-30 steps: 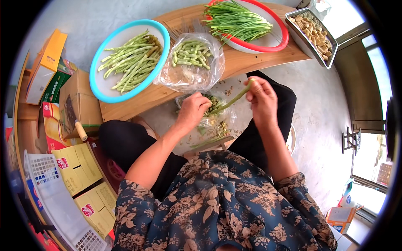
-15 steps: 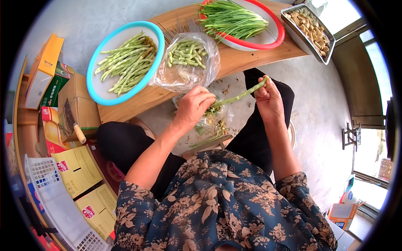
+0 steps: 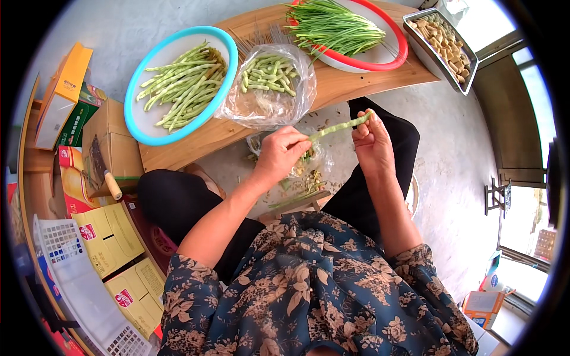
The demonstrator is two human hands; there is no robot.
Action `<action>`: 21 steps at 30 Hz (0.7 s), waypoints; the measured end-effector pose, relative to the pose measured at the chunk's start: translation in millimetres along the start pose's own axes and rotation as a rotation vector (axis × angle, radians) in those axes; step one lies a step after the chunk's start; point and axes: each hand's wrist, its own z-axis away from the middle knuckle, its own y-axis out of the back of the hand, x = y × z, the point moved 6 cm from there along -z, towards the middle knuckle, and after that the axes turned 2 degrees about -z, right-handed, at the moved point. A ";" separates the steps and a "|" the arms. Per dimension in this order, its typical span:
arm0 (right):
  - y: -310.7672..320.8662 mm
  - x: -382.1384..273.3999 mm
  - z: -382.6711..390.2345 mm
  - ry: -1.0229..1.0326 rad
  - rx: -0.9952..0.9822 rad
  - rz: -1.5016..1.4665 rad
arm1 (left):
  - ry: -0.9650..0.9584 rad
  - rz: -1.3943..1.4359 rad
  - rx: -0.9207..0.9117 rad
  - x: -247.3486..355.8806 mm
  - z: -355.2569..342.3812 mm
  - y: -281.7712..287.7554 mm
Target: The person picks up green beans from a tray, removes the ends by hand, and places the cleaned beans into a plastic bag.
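A long green bean point(image 3: 338, 127) is stretched between my two hands, above the floor and near the front edge of the wooden table. My left hand point(image 3: 280, 152) pinches its left end between thumb and fingertips. The tip at the other end is gripped by the thumb and fingers of my right hand point(image 3: 374, 144). Just beyond my left hand, short bean pieces point(image 3: 268, 73) lie in a clear plastic bag point(image 3: 237, 108) on the table. Whole green beans point(image 3: 181, 89) fill part of a blue-rimmed basket point(image 3: 134, 77) to the left of the bag.
A red-rimmed basket point(image 3: 405, 50) holds green chives point(image 3: 335, 26) on the wooden table point(image 3: 350, 83). At its right end stands a metal tray point(image 3: 472, 74) of tan chunks. Bean scraps point(image 3: 309, 184) litter the floor between my knees. A knife point(image 3: 110, 178) leans by cardboard boxes at left.
My right hand has shifted slightly left and turned, bringing the bean's right tip a little closer to my left hand. Both hands still hold the bean.
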 end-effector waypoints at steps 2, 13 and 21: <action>1.0 4.7 2.1 0.026 -0.003 -0.028 | 0.116 0.139 0.049 -7.8 0.7 1.6; 7.8 -1.6 1.5 0.007 -0.031 -0.064 | 0.543 0.830 0.093 -34.6 0.8 22.9; -10.0 22.6 3.5 -0.106 -0.073 0.096 | 0.408 0.421 -0.237 -3.7 -2.3 11.8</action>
